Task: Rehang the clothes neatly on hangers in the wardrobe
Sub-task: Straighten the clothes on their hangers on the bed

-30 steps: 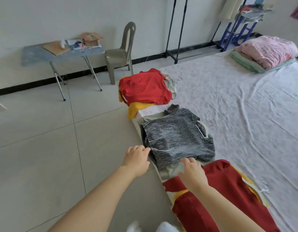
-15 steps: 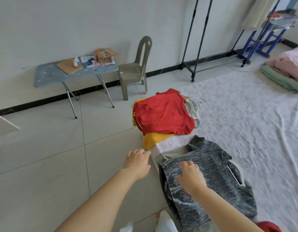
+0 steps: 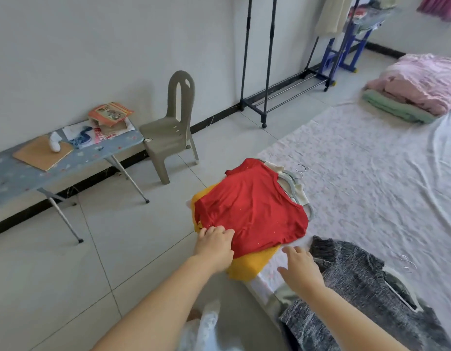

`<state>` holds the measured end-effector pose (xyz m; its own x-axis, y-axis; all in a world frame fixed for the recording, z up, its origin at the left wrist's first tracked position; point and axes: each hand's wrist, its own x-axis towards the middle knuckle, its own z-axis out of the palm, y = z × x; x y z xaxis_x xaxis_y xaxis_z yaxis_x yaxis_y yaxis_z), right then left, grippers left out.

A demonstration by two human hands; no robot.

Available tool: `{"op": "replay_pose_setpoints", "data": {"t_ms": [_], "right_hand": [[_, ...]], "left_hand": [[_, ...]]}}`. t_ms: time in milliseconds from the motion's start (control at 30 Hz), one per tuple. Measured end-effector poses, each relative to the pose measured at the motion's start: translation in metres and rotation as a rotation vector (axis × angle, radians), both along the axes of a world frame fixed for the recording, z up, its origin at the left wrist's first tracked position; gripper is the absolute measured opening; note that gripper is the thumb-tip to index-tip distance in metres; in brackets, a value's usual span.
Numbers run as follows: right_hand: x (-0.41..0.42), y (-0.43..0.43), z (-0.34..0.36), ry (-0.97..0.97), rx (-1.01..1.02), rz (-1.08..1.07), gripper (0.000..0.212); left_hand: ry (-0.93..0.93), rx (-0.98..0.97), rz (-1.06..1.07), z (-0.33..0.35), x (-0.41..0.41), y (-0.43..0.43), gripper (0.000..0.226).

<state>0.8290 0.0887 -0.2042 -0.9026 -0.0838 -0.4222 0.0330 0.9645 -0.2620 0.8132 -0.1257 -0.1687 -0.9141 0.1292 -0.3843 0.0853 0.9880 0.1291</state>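
Left hand (image 3: 214, 245) lies with fingers bent on the near hem of the smooth red top (image 3: 255, 211); whether it pinches the cloth I cannot tell. Right hand (image 3: 299, 268) is spread, holding nothing, above the left edge of the bed (image 3: 371, 186). That red top covers a yellow garment (image 3: 247, 266) draped over the same edge, wire hanger hooks (image 3: 301, 170) at its collar. Marled grey knit (image 3: 358, 287) lies nearer; a black tubular rack (image 3: 245, 59) stands beyond.
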Motion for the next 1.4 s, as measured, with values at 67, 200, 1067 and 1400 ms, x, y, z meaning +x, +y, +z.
{"op": "replay_pose_setpoints", "data": {"t_ms": [67,200,1067,1400], "right_hand": [[-0.013,-0.02,-0.001,-0.018,-0.009,-0.063,0.047],[-0.035,-0.048,0.001,-0.013,-0.013,-0.186,0.048],[-0.297,0.033,-0.139,-0.124,-0.083,-0.615,0.043],[-0.373,0.055,-0.24,-0.025,-0.131,-0.83,0.044]], "left_hand": [[-0.006,0.002,-0.05,-0.001,-0.028,-0.02,0.053],[-0.036,-0.003,-0.147,-0.007,-0.077,-0.044,0.053],[-0.141,0.026,-0.437,-0.143,-0.355,0.022,0.053],[-0.146,0.115,-0.496,-0.222,-0.402,0.039,0.053]]}}
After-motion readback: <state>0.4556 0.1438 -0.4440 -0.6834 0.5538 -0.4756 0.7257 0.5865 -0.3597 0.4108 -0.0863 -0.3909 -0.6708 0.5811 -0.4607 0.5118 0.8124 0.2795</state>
